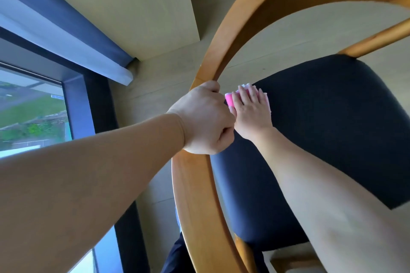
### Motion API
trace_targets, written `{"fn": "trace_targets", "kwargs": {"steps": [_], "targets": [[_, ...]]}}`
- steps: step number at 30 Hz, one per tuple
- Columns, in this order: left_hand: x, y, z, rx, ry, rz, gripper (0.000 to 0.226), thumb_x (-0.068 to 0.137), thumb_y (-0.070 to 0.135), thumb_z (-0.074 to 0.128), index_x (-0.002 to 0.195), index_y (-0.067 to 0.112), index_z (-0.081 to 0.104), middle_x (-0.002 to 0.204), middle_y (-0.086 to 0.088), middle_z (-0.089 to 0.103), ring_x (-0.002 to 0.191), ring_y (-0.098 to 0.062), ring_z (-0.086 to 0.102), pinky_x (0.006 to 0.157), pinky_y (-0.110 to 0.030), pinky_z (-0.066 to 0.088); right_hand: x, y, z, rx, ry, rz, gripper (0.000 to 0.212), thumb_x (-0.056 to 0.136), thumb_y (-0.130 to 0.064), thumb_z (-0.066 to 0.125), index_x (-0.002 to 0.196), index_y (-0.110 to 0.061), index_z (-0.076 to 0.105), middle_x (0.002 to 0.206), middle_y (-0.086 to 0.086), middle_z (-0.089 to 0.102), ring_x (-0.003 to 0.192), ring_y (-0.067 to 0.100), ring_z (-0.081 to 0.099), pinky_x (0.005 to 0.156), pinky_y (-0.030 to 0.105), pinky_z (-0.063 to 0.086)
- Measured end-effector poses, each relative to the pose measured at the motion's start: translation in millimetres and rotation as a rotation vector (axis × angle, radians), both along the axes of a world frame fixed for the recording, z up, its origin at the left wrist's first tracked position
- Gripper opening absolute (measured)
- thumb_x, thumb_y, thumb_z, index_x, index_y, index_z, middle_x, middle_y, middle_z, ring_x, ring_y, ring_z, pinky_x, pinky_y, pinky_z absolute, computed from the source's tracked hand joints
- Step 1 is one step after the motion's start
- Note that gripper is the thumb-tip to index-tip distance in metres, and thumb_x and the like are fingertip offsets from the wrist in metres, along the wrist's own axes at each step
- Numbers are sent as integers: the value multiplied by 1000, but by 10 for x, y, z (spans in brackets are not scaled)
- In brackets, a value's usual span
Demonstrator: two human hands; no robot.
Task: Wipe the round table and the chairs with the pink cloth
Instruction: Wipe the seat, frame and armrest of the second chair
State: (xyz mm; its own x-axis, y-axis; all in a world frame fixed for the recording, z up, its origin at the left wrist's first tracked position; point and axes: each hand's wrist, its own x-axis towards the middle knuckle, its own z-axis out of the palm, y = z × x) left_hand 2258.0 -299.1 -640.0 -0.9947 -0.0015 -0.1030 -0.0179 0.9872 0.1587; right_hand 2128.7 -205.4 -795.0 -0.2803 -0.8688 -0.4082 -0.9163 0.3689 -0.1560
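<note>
A chair with a curved wooden backrest rail (224, 35) and a dark navy seat cushion (328, 131) fills the right half of the view. My left hand (204, 119) grips the wooden rail at its left bend, fingers curled round it. My right hand (253, 111) lies flat with straight fingers on the pink cloth (229, 99), pressing it onto the seat's near-left corner. Most of the cloth is hidden under the hand. The round table is out of view.
A large window (31, 113) with a dark frame and a blue-grey roller blind (57, 22) runs along the left. A beige wooden block or cabinet (137, 6) stands on the light floor beyond the chair. My dark trouser leg (175, 257) shows at the bottom.
</note>
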Motion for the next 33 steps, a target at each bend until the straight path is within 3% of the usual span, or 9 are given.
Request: {"fn": "trace_targets", "kwargs": {"steps": [2,6,9,13,17,22,26,30,33], "targets": [[1,4,-14,7,8,16,34,75,22,41,42,15,43,39,-2,42,42,-28,37,73,-37,45,104,-44,-23,2,-13,83,68,88,-30,9,151,-10,25,161,10,18,149,35,7,120,51,5],[17,2,-27,54,108,100,32,78,19,44,47,16,44,45,-3,47,51,-27,40,82,-38,47,376,-164,-57,-10,-145,200,48,94,-19,46,138,-1,47,145,20,44,141,37,31,118,48,19],[46,-2,-41,65,161,144,25,78,17,48,52,16,50,55,-3,55,60,-28,47,95,-37,44,433,-160,-97,-6,-69,280,44,90,-31,44,126,-11,60,130,12,57,130,34,43,115,48,26],[72,-12,-25,66,193,278,21,76,17,49,75,12,69,94,-5,69,95,-29,61,113,-37,30,287,-86,-75,-88,-108,246,56,92,-37,24,116,-9,66,124,10,64,124,33,52,109,49,36],[65,-26,-4,92,138,220,16,74,14,52,74,14,68,87,-1,68,92,-28,62,116,-32,22,-64,38,-173,-197,-72,192,48,99,-39,27,126,-15,59,136,6,56,132,30,44,112,50,29],[67,13,-3,91,203,347,24,71,10,48,84,8,67,109,-11,64,107,-31,58,116,-42,26,-823,204,-240,-176,25,36,51,102,-45,21,138,-21,48,148,4,44,141,27,31,117,53,20],[48,-8,4,98,156,287,23,71,11,49,83,11,68,109,-8,65,114,-30,57,116,-43,25,-1255,275,-260,-204,68,-127,52,101,-44,18,137,-20,46,149,5,41,144,27,25,118,54,18],[53,-13,-2,72,134,289,22,72,10,51,86,12,69,110,-6,65,114,-28,57,117,-41,24,-1319,304,-299,-191,83,-243,56,98,-43,17,141,-19,45,153,8,36,145,31,21,118,55,16],[53,-44,3,51,116,257,15,71,11,53,75,16,67,99,0,68,108,-24,58,118,-41,22,-1193,261,-271,-160,112,-273,58,98,-41,14,143,-16,41,154,10,33,145,34,20,117,56,17]]}}
